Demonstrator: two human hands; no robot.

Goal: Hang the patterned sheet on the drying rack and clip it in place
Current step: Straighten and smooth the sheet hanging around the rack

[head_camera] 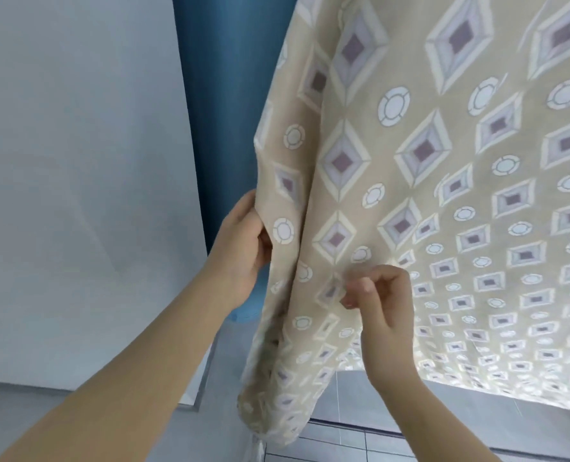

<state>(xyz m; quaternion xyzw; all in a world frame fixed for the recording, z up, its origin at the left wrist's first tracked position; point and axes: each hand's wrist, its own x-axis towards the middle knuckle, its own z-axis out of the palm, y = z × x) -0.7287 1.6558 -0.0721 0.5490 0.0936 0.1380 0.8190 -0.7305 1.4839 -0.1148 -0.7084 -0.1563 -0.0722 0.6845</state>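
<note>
The patterned sheet [443, 201], beige with purple-and-white diamonds and white circles, hangs down in front of me and fills the right side of the view. My left hand [240, 248] grips its left hanging edge, fingers tucked behind the fold. My right hand [380, 301] pinches the front of the cloth a little lower and to the right, with thumb and forefinger on a small pleat. The drying rack and any clips are hidden behind or above the sheet.
A blue curtain [223, 128] hangs just left of the sheet, against a pale wall [77, 161]. Grey floor tiles [393, 438] show below the sheet's lower edge.
</note>
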